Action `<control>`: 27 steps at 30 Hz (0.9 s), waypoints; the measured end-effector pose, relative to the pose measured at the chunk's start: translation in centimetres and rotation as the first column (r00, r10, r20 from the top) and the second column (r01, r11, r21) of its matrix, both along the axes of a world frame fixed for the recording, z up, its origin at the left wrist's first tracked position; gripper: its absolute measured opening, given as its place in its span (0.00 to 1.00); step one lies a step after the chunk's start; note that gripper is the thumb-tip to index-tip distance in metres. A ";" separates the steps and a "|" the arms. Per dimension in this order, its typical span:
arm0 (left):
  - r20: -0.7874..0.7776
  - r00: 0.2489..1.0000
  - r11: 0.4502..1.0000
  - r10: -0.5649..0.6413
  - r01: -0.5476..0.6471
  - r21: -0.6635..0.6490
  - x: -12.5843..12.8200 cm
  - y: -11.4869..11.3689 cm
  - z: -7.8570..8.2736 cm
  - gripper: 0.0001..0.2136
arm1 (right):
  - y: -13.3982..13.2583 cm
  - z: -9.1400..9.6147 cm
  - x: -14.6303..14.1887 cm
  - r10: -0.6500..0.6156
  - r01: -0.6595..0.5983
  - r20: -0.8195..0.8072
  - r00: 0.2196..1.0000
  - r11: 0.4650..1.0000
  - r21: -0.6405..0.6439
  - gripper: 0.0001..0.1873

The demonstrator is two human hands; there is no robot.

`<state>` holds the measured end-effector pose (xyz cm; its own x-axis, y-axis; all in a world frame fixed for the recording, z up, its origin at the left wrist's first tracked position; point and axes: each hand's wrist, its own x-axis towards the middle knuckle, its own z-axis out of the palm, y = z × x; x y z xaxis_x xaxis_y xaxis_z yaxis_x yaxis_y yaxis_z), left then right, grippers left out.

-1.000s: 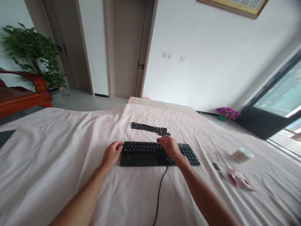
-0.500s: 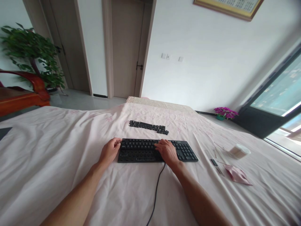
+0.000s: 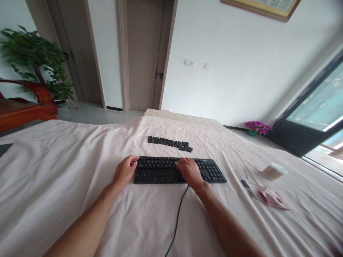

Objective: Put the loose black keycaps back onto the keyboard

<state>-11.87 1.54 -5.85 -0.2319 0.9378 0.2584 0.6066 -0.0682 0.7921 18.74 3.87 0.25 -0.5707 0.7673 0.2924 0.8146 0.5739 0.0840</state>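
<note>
A black keyboard lies on a pale pink sheet, its cable trailing toward me. My left hand curls its fingers against the keyboard's left end and grips it. My right hand rests on the middle keys with fingers bent, pressing down; whether anything sits under its fingertips is hidden. Just beyond the keyboard lies a row of loose black keycaps.
To the right on the sheet sit a small white round container, a pink crumpled wrapper and a small dark tool. A wooden bench and a leafy plant stand far left; a glass door is at right.
My right hand has drawn back from the keyboard's far edge near the loose keycaps to the middle keys. The left hand has stayed at the left end.
</note>
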 end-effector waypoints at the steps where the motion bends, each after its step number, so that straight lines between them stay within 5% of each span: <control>1: 0.000 1.000 1.000 0.001 -0.001 -0.001 0.0 0.0 0.1 0.12 | 0.0 0.0 0.0 -0.001 0.001 0.006 1.000 1.000 0.001 0.11; 11: -0.004 1.000 1.000 -0.001 0.001 0.010 0.1 0.0 0.1 0.12 | -0.8 -0.3 -0.1 -0.050 0.050 0.028 0.998 0.999 -0.010 0.11; 19: -0.006 1.000 1.000 -0.011 0.011 -0.001 0.1 -0.1 0.1 0.13 | -2.0 -1.4 -0.6 -0.127 0.126 0.069 0.989 0.992 0.021 0.24; 27: 0.002 1.000 1.000 -0.004 0.004 -0.007 0.1 0.0 0.1 0.13 | -1.4 -1.9 0.0 -0.129 0.129 -0.010 0.992 0.992 0.008 0.16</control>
<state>-11.79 1.53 -5.77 -0.2291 0.9405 0.2510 0.6049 -0.0645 0.7937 18.70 2.47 -1.66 -0.4643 0.8319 0.3040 0.8826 0.4632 0.0805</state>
